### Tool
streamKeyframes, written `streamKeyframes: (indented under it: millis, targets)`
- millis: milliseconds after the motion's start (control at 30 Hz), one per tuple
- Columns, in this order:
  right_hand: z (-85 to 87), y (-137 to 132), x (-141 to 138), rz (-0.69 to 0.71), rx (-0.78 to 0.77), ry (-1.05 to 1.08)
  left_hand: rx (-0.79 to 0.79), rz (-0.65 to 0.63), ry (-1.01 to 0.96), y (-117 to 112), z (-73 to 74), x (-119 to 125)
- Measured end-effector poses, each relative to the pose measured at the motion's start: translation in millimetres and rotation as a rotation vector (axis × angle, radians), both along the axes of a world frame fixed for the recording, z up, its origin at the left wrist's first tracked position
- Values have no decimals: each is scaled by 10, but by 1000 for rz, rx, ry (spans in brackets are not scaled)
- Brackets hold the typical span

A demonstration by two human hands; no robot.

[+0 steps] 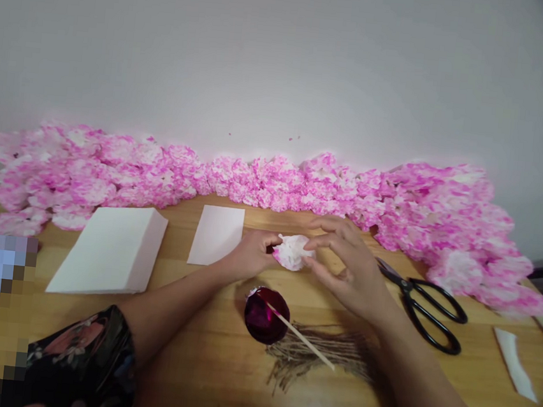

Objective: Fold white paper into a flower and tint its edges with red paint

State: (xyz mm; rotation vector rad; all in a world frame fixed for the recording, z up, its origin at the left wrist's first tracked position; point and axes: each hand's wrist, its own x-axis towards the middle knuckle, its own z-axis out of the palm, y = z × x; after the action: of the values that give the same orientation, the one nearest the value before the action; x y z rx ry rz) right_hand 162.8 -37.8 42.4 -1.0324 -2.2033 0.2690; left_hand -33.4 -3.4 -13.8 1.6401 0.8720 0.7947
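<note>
A white paper flower (294, 253) with pink-tinged petal edges is between my hands, above the middle of the table. My left hand (251, 255) is closed on its left side, fingers and thumb pinching the base. At the flower's right edge, my right hand (349, 268) has its fingers apart and curved, fingertips close to the petals; whether they touch is unclear. Below the flower stands a small round container of dark magenta liquid (264, 321), a thin wooden stick (310, 346) leaning out of it. Brown thin stems (294, 362) lie in a bundle beside it, partly behind my right forearm.
Pink and white paper flowers (273, 181) are heaped along the wall. At left lie a stack of white paper (108, 245) and a single white sheet (215, 233). Black-handled scissors (407, 286) and a white paper strip (515, 364) lie at right.
</note>
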Motion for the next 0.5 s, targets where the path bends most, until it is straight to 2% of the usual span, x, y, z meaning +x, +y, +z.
streamKeyframes:
  millis: [100,333,500]
  targets:
    - [-11,13,1,-20,21,-28,-8,-31,-2,6,-12,-3]
    - [-109,24,-82,60,-32,-44,-30,-66,-69,1,-12,-9]
    - [-51,4,-71,84,-42,-23,-77,-31,-43,11,10,-20]
